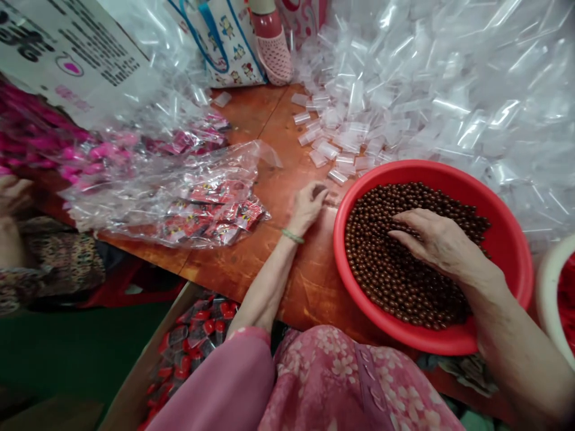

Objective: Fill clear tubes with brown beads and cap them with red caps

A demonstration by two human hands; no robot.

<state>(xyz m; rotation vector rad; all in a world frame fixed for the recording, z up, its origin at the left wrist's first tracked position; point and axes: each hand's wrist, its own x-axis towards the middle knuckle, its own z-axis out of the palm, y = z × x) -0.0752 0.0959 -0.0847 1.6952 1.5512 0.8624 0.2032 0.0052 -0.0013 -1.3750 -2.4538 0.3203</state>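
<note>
- Right hand (433, 239) at 3 o'clock, over the balls; fingers long, thumb just apart, a narrow gap. Fingertips reach the surface; any ball held, cannot tell. Low, inward angle probably suits picking from the top layer.
- Left hand (306, 209) beside the basin's 9 o'clock side, fingers curled narrow near the table (251, 269); grip contents, cannot tell.
- Red basin (516, 257) close to the body, likely for short reach; brown balls (381, 263) bank towards its 9 o'clock side, high wall keeping them in.
- Clear plastic pieces (332, 149) heaped loose, 1 to 2 o'clock.
- Clear bag (121, 203), 9 o'clock: red packets (202, 209) inside.
- Box (146, 362), 7 o'clock: red-and-clear pieces (197, 335).
- White tub (545, 293), 4 o'clock: red contents (569, 299).
</note>
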